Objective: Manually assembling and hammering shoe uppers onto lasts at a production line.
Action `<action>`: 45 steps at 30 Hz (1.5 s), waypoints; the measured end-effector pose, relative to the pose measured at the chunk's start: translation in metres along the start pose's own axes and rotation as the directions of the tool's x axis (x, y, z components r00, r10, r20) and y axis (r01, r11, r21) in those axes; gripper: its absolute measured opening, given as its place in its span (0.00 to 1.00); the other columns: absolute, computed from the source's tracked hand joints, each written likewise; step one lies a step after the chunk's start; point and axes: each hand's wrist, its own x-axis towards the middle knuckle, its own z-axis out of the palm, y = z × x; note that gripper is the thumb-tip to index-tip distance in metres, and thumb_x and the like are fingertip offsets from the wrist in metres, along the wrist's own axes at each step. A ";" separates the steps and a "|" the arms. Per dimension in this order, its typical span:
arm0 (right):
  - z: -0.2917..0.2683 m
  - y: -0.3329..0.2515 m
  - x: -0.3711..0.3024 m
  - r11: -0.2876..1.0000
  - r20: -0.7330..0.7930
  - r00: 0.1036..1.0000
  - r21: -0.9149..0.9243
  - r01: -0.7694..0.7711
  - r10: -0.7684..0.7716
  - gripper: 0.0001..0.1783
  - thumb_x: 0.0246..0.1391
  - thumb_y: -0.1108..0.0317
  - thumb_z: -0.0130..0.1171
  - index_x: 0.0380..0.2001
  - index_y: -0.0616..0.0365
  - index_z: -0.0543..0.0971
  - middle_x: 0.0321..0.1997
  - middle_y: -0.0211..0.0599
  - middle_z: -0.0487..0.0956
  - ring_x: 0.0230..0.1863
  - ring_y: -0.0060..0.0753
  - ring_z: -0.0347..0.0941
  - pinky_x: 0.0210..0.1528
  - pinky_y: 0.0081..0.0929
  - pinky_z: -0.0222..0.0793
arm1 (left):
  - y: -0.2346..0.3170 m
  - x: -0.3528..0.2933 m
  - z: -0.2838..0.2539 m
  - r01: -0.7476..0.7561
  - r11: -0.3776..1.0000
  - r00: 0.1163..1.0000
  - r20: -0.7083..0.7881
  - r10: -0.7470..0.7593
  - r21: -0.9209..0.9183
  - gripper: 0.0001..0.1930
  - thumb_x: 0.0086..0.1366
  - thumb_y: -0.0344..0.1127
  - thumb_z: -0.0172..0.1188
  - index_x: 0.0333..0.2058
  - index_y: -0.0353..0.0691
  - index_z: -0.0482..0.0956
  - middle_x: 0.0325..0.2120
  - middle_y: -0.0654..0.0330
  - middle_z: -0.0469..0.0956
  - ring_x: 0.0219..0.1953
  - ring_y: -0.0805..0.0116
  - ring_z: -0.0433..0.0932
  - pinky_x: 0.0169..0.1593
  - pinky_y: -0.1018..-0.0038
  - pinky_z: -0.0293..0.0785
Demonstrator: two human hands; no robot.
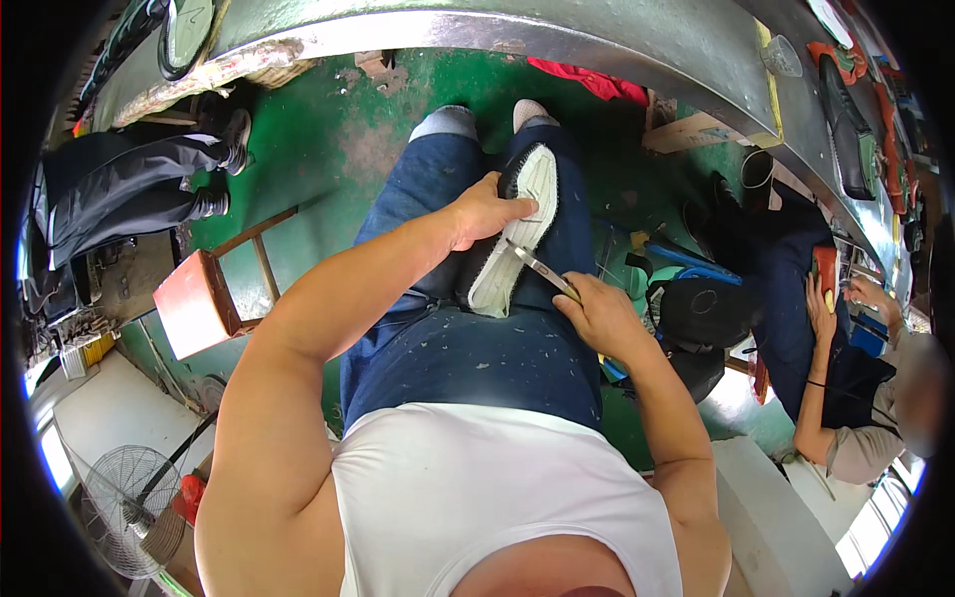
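Observation:
A shoe (529, 207) lies bottom up across my thighs. Its underside is pale, with a dark, rough edge all round. My left hand (487, 214) is closed on its side near the middle, the thumb pressed on the pale underside. In my right hand (602, 316) is a slim metal hand tool (538, 266) with a small hooked or cross-set tip and a partly yellowish handle. The tip is at the underside, just below my left thumb; I cannot tell whether it touches. My right fingers are wrapped round the handle end.
A metal-edged workbench (477, 32) curves across the far side, with a dark shoe (846, 129) on its right part. A reddish stool (194, 303) stands left. Another person (856, 368) works at the right; someone's legs (149, 179) show at the left. A fan (129, 507) stands lower left.

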 end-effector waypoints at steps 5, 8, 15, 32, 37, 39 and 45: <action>-0.018 -0.014 0.002 0.972 -0.053 0.991 -0.205 0.113 -0.126 0.24 0.61 0.54 0.59 0.46 0.68 0.74 0.40 0.52 0.80 0.42 0.57 0.78 0.44 0.43 0.75 | 0.007 -0.012 0.013 0.066 0.998 0.996 -0.052 -0.066 -0.004 0.43 0.61 0.41 0.70 0.64 0.25 0.55 0.56 0.46 0.73 0.57 0.59 0.75 0.61 0.65 0.72; -0.045 -0.046 0.018 0.896 0.220 0.975 -0.432 0.100 -0.003 0.22 0.61 0.54 0.60 0.40 0.67 0.76 0.33 0.49 0.81 0.35 0.52 0.80 0.38 0.44 0.76 | -0.005 -0.010 0.008 0.058 0.998 0.998 0.024 -0.057 -0.019 0.45 0.61 0.42 0.69 0.67 0.27 0.52 0.58 0.47 0.72 0.57 0.60 0.75 0.60 0.65 0.72; -0.001 0.015 0.041 0.982 0.048 0.991 -0.141 0.129 -0.124 0.20 0.61 0.52 0.59 0.42 0.59 0.77 0.36 0.47 0.81 0.39 0.53 0.79 0.40 0.47 0.74 | -0.004 0.005 -0.007 -0.011 0.991 1.000 0.014 0.012 -0.131 0.42 0.60 0.43 0.69 0.64 0.26 0.57 0.55 0.43 0.73 0.55 0.58 0.77 0.57 0.62 0.75; -0.001 0.012 -0.048 0.992 0.073 0.997 -0.125 -0.027 0.036 0.26 0.66 0.46 0.50 0.38 0.62 0.77 0.38 0.54 0.82 0.40 0.60 0.80 0.42 0.51 0.75 | -0.051 -0.027 0.045 -0.218 0.976 0.975 0.034 0.218 0.018 0.50 0.61 0.41 0.69 0.73 0.43 0.43 0.64 0.43 0.64 0.65 0.54 0.65 0.67 0.67 0.61; 0.001 0.008 -0.049 0.975 0.165 0.986 -0.222 -0.002 0.039 0.27 0.67 0.44 0.47 0.41 0.59 0.76 0.36 0.51 0.82 0.40 0.58 0.80 0.42 0.48 0.76 | -0.059 -0.014 0.043 -0.365 0.848 0.895 -0.106 0.433 0.384 0.51 0.59 0.43 0.69 0.71 0.33 0.45 0.63 0.37 0.64 0.65 0.45 0.67 0.67 0.62 0.63; 0.001 0.022 -0.044 0.994 0.235 0.969 -0.104 -0.046 0.070 0.27 0.68 0.43 0.45 0.42 0.59 0.77 0.36 0.52 0.82 0.40 0.59 0.80 0.44 0.48 0.75 | -0.048 -0.025 0.048 -0.359 0.805 0.886 -0.099 0.453 0.472 0.51 0.60 0.45 0.67 0.70 0.28 0.44 0.64 0.35 0.61 0.67 0.43 0.62 0.69 0.60 0.58; -0.006 0.051 -0.020 0.994 0.455 0.890 0.084 -0.070 0.024 0.29 0.70 0.43 0.43 0.42 0.60 0.80 0.33 0.43 0.83 0.35 0.39 0.80 0.40 0.35 0.74 | -0.090 -0.043 0.026 -0.399 0.825 0.916 0.136 0.378 0.400 0.55 0.66 0.52 0.60 0.72 0.30 0.29 0.73 0.37 0.39 0.76 0.47 0.37 0.75 0.63 0.37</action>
